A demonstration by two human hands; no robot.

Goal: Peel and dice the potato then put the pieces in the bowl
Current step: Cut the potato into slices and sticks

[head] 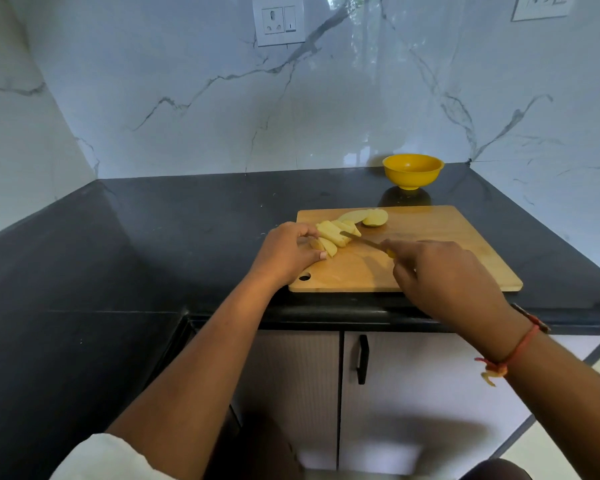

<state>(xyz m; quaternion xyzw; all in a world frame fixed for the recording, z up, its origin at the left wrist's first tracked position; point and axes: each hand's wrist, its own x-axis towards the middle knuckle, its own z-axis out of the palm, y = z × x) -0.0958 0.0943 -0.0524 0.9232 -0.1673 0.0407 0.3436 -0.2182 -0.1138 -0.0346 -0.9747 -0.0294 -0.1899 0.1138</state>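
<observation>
Black counter, cutting board. Potato strips at board's 10 o'clock, pinched by left hand; knife clenched in right hand. Bowl at 12 o'clock. Risk: loose strips shifting, blade skidding into left hand.

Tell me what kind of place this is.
Most likely a home kitchen: a dark stone countertop with cabinet doors below, a wall socket on the marble-look backsplash, and a wooden cutting board holding sliced potato being cut with a knife.

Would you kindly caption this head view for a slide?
Left hand holds potato strips on cutting board; right hand holds a knife across them.
</observation>
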